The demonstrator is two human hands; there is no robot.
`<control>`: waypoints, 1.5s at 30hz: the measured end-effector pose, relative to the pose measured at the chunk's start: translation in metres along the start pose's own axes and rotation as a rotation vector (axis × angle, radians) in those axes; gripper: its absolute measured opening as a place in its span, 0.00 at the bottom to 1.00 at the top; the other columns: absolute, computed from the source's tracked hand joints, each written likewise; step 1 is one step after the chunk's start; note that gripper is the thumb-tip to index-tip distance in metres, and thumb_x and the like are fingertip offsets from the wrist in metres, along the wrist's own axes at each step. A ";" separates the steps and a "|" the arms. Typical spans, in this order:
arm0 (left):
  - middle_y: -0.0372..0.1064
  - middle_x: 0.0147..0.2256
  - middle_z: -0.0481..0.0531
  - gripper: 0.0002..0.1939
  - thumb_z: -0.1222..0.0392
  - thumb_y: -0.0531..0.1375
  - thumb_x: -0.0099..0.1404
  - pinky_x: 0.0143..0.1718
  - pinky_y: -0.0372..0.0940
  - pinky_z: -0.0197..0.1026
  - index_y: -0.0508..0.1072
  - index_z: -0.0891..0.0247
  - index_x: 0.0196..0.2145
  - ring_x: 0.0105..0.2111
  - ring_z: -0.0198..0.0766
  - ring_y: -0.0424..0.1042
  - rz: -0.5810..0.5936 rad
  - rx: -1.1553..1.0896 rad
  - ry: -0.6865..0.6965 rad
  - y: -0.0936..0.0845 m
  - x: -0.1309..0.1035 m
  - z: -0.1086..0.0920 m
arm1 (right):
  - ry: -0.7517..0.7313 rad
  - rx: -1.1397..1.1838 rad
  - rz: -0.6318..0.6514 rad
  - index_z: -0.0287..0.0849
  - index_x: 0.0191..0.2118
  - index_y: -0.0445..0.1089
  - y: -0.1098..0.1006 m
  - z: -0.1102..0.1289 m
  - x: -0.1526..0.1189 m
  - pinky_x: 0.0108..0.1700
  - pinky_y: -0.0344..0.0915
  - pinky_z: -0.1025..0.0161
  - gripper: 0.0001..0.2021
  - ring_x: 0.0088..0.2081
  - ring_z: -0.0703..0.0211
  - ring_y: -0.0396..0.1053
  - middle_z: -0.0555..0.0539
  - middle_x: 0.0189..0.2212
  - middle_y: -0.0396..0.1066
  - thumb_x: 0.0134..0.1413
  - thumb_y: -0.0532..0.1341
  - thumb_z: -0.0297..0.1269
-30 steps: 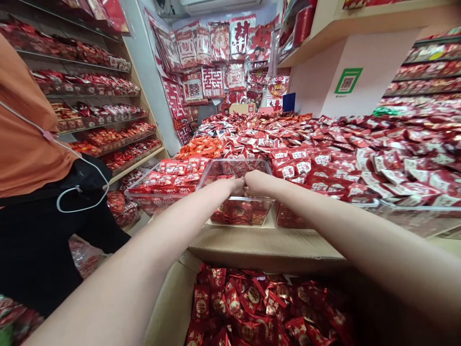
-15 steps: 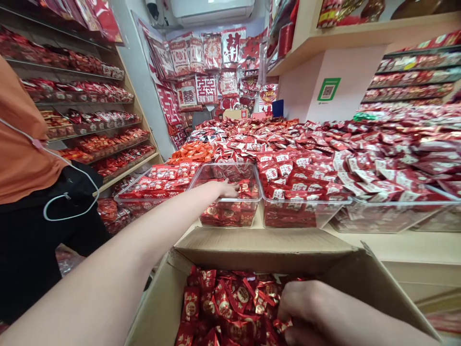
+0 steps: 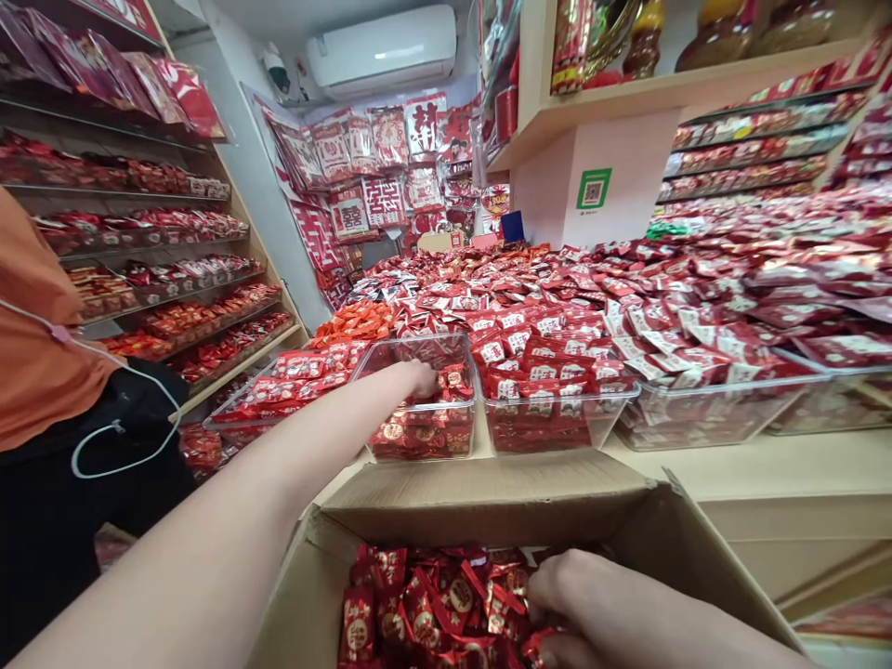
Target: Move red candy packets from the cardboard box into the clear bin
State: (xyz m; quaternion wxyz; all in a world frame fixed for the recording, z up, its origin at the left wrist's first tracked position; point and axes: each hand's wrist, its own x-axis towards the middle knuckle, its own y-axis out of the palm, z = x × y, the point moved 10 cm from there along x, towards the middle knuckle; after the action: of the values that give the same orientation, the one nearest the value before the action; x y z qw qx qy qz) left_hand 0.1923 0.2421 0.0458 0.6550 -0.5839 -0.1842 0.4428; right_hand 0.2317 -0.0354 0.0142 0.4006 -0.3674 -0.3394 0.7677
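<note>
My left hand (image 3: 419, 379) reaches into a clear plastic bin (image 3: 460, 453) that holds small red-and-gold wrapped candies (image 3: 425, 429). Its knuckles are bent and its fingertips are hidden down in the bin. Close in front of me is an open cardboard box (image 3: 480, 488) with a heap of the same red wrapped candies (image 3: 425, 604) inside. Inside the box at the right, my right hand (image 3: 568, 595) has its fingers curled down into the heap. A red wrapper shows between its thumb and fingers.
More clear bins (image 3: 557, 409) of red packets flank the left hand's bin along the counter (image 3: 725, 474). Behind them packets lie piled high. A person in an orange top (image 3: 48, 325) stands at the left, beside stocked shelves (image 3: 160, 251). A wooden shelf (image 3: 627, 93) juts out at upper right.
My left hand has gone from lying with fingers stretched out over the candies to bending down into the bin. My right hand stays in the box. The view has tilted up slightly and swung right.
</note>
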 end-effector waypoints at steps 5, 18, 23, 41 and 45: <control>0.59 0.46 0.56 0.15 0.57 0.51 0.61 0.42 0.61 0.48 0.62 0.64 0.46 0.43 0.40 0.63 -0.112 0.071 0.045 -0.016 0.000 0.004 | -0.002 0.008 -0.011 0.42 0.27 0.69 0.002 -0.007 -0.001 0.26 0.53 0.68 0.06 0.29 0.62 0.66 0.48 0.27 0.70 0.43 0.56 0.36; 0.63 0.42 0.54 0.14 0.57 0.52 0.60 0.41 0.61 0.47 0.64 0.66 0.42 0.40 0.39 0.64 0.023 0.069 0.071 0.010 -0.011 0.036 | 0.036 0.024 0.007 0.42 0.27 0.68 0.004 -0.015 0.000 0.28 0.53 0.68 0.06 0.31 0.61 0.66 0.48 0.28 0.70 0.43 0.57 0.37; 0.63 0.41 0.54 0.13 0.57 0.52 0.61 0.39 0.62 0.46 0.65 0.66 0.42 0.39 0.37 0.65 -0.036 0.035 0.078 0.004 -0.008 0.031 | 0.050 -0.012 0.006 0.43 0.26 0.67 0.006 -0.022 0.002 0.24 0.50 0.67 0.05 0.27 0.61 0.65 0.49 0.26 0.69 0.41 0.56 0.37; 0.68 0.31 0.52 0.13 0.64 0.46 0.60 0.31 0.60 0.37 0.68 0.63 0.39 0.31 0.36 0.66 -0.469 -0.241 0.769 0.012 -0.230 -0.144 | 0.043 -0.405 0.404 0.37 0.34 0.71 0.053 -0.010 0.041 0.27 0.59 0.63 0.11 0.31 0.51 0.69 0.39 0.31 0.71 0.42 0.55 0.31; 0.70 0.32 0.54 0.11 0.62 0.52 0.55 0.32 0.60 0.39 0.71 0.63 0.35 0.31 0.40 0.68 0.124 -0.416 0.456 0.101 -0.186 -0.131 | -0.027 -0.293 0.450 0.35 0.44 0.65 0.092 -0.001 0.065 0.35 0.62 0.62 0.24 0.38 0.48 0.67 0.38 0.40 0.68 0.36 0.62 0.39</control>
State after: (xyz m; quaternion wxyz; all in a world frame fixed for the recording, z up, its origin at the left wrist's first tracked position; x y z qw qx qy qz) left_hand 0.1541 0.0079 -0.0297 0.5177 -0.7996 -0.0834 0.2926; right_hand 0.1728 -0.0205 -0.0802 0.1576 -0.4772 -0.3619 0.7851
